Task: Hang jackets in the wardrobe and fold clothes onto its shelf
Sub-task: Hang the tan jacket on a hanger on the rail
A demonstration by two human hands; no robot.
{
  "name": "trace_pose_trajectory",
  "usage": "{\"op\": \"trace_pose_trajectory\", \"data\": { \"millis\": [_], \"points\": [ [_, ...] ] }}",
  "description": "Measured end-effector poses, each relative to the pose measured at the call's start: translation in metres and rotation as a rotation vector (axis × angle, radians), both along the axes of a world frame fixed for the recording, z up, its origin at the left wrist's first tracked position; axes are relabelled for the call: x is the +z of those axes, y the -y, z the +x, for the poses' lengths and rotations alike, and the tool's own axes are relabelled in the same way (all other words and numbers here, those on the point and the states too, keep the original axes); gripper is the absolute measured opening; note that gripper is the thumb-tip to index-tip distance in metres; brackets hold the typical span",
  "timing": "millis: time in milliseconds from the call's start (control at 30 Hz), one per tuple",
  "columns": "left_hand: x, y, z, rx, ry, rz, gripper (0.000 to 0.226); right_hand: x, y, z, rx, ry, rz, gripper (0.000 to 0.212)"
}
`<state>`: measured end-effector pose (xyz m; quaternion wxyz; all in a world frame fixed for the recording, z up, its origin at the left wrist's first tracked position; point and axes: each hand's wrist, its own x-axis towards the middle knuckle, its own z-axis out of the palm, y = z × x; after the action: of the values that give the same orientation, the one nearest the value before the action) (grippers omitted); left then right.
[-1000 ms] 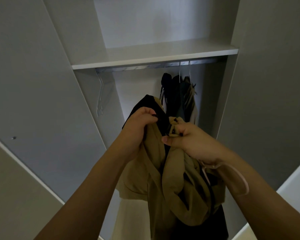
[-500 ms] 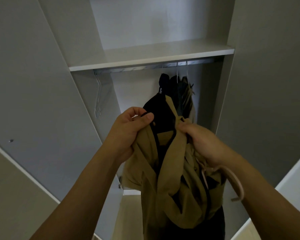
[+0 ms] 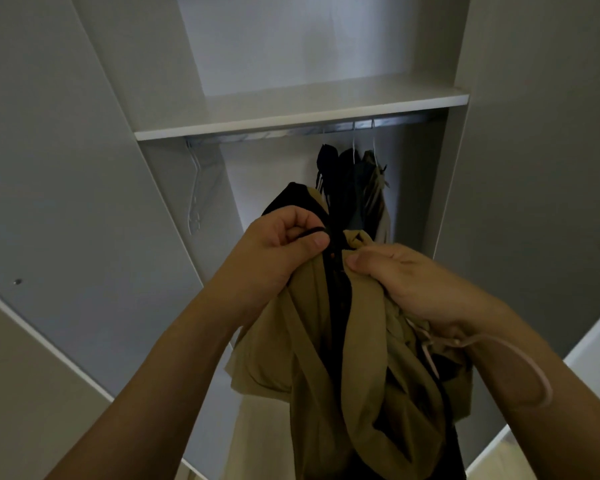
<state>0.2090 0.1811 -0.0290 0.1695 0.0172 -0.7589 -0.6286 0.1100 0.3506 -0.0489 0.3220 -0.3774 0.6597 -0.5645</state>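
Observation:
A tan jacket (image 3: 326, 358) with a black lining hangs bunched between my hands, in front of the open wardrobe. My left hand (image 3: 278, 247) grips its collar at the upper left and pinches a thin black loop there. My right hand (image 3: 406, 282) grips the tan fabric just right of the collar; a pink band hangs loosely round that wrist. Behind them the metal rail (image 3: 291, 131) runs under the white shelf (image 3: 291, 112). Several dark and tan garments (image 3: 354, 188) hang at the rail's right end.
A bare wire hanger (image 3: 196, 192) hangs at the rail's left end. The wardrobe's grey doors (image 3: 66, 168) stand open on both sides. The middle stretch of the rail carries nothing.
Both hands have shifted on the collar: my left hand now pinches the black loop, and my right thumb has moved up to the tan fabric beside it. The jacket sits slightly lower.

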Motion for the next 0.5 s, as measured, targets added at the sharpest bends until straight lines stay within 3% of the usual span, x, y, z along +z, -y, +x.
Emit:
{"op": "trace_pose_trajectory", "data": {
  "millis": [500],
  "points": [
    [0.0,-0.0055,0.0052,-0.069,0.057,-0.015,0.012,-0.0025,-0.0011,-0.0048,0.05,-0.116,0.065,0.044]
  ]
}}
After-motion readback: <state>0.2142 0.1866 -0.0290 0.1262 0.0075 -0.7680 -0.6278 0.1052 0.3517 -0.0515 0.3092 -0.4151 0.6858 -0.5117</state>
